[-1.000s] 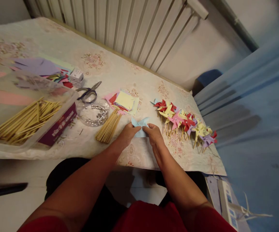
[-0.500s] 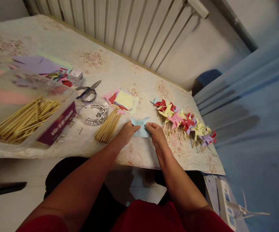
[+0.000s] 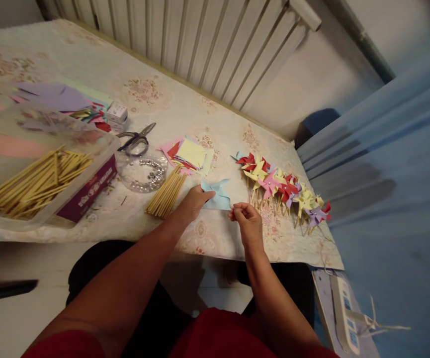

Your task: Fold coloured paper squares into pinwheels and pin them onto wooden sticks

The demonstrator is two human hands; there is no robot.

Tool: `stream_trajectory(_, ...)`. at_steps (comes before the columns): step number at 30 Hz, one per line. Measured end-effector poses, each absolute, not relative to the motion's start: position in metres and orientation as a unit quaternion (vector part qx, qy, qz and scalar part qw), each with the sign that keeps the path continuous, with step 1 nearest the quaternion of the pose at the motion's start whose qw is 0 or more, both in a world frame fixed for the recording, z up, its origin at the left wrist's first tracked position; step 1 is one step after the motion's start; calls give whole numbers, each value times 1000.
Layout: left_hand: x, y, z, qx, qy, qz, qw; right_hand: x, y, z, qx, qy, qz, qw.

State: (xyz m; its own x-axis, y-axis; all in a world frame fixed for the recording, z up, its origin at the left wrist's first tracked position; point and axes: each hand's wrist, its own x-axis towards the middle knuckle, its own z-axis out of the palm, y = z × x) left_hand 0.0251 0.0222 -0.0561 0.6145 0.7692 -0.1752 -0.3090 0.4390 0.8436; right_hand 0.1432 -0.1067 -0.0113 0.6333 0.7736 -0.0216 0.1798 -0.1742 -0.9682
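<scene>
Pinching thin blue paper pinwheel (image 3: 216,195), left hand (image 3: 192,203).

We could not read any text here. The maroon band (image 3: 88,193) on the side of the clear plastic tub (image 3: 105,149) carried pale printed characters, but they were too small and blurred for us to make out. The small white box (image 3: 117,112) near the scissors bore dark marks that we could not decipher either. The white power strip (image 3: 343,313) below the table edge showed blue-tinted labels, equally illegible to us.
</scene>
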Motion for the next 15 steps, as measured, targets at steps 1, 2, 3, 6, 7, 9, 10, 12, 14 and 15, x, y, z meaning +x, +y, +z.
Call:
stream_trajectory(1,26,23,-57,413,279,339,798,142,-107,-11,-716,-336,275,547)
stream_trajectory(2,26,23,-58,416,276,341,796,140,-107,-11,-714,-340,279,545)
stream_trajectory(3,26,23,-59,418,276,342,795,138,-107,-11,-712,-344,283,543)
stream_trajectory(6,25,23,-58,421,285,340,791,134,-106,-10,-698,-357,297,545)
stream_trajectory(7,24,23,-57,422,286,338,791,133,-106,-10,-694,-363,301,545)
stream_trajectory(9,23,23,-55,423,281,337,793,130,-105,-9,-688,-376,307,539)
stream_trajectory(10,23,23,-54,423,275,337,795,129,-104,-9,-688,-383,310,532)
stream_trajectory(12,23,22,-53,422,262,339,799,128,-102,-8,-694,-398,311,513)
stream_trajectory(14,24,22,-54,422,254,340,801,128,-100,-8,-701,-412,312,492)
stream_trajectory(15,24,22,-54,421,252,340,803,129,-99,-8,-704,-417,313,482)
